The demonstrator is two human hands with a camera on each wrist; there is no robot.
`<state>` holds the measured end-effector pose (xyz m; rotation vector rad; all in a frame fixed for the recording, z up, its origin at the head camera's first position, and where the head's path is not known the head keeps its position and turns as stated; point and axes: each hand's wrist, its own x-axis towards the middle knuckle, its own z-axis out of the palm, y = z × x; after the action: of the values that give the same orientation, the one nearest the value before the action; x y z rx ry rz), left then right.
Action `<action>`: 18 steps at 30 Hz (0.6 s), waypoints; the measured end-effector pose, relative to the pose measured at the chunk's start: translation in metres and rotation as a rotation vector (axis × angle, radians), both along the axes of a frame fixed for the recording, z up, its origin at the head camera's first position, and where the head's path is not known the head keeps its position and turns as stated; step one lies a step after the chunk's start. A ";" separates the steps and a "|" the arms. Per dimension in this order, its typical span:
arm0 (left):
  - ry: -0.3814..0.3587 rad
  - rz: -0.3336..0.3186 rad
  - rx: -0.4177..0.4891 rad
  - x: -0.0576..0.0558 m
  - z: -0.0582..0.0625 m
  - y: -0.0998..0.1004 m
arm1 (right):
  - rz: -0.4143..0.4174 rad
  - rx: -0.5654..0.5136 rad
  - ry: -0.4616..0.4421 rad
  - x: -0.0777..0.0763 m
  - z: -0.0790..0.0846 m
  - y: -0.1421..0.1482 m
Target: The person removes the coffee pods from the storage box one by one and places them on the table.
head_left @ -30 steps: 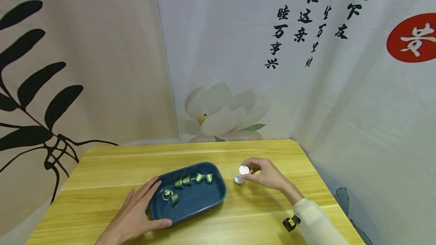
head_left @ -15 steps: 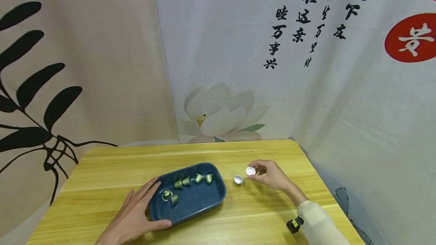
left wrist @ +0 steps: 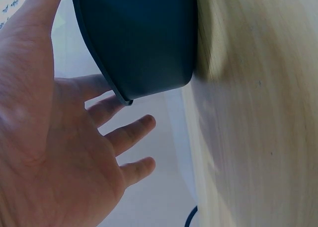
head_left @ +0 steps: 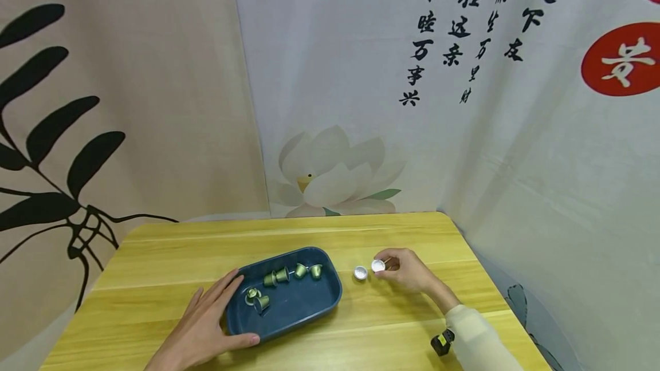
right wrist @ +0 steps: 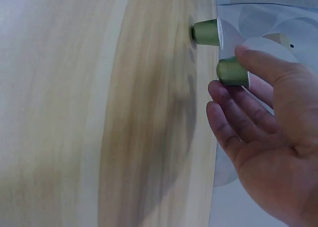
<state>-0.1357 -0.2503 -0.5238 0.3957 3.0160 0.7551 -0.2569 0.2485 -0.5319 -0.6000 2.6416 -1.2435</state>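
Observation:
My right hand (head_left: 404, 269) pinches a green coffee capsule (right wrist: 232, 71) between thumb and fingers, its pale lid facing up. Close beside it a second coffee capsule (head_left: 360, 272) stands on the table, lid up; the right wrist view shows its green body. My left hand (head_left: 206, 319) rests against the left end of a dark blue tray (head_left: 304, 318), fingers nearly straight along the rim and thumb at the near side. Several green capsules (head_left: 277, 276) lie on their sides or tilted in the tray, toward its far and left sides.
The wooden table (head_left: 402, 342) ends at a far edge close to a printed curtain (head_left: 330, 73). A small black device (head_left: 442, 342) is at the right sleeve (head_left: 479, 334).
My right hand has shifted right with its capsule, away from the standing one, and then come down a little beside it. The left hand and tray have stayed put.

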 end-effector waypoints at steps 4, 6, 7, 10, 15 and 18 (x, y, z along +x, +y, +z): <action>-0.003 0.001 0.000 0.000 0.000 0.000 | 0.007 0.020 -0.003 -0.001 -0.002 -0.001; -0.008 0.003 -0.004 0.000 0.000 0.000 | 0.010 0.034 -0.006 -0.001 -0.004 -0.001; -0.013 0.003 -0.003 0.000 0.000 0.000 | 0.012 0.041 -0.007 -0.001 -0.004 -0.001; -0.023 0.004 -0.013 -0.001 0.000 0.000 | 0.020 0.056 -0.008 -0.002 -0.006 -0.002; -0.047 0.004 -0.012 -0.002 0.001 0.001 | 0.026 0.084 0.001 -0.002 -0.007 -0.003; -0.060 0.004 -0.013 -0.002 0.001 0.001 | 0.026 0.097 0.003 -0.002 -0.008 -0.004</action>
<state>-0.1378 -0.2494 -0.5228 0.3599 2.9652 0.7334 -0.2590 0.2450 -0.5399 -0.6188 2.6698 -1.1007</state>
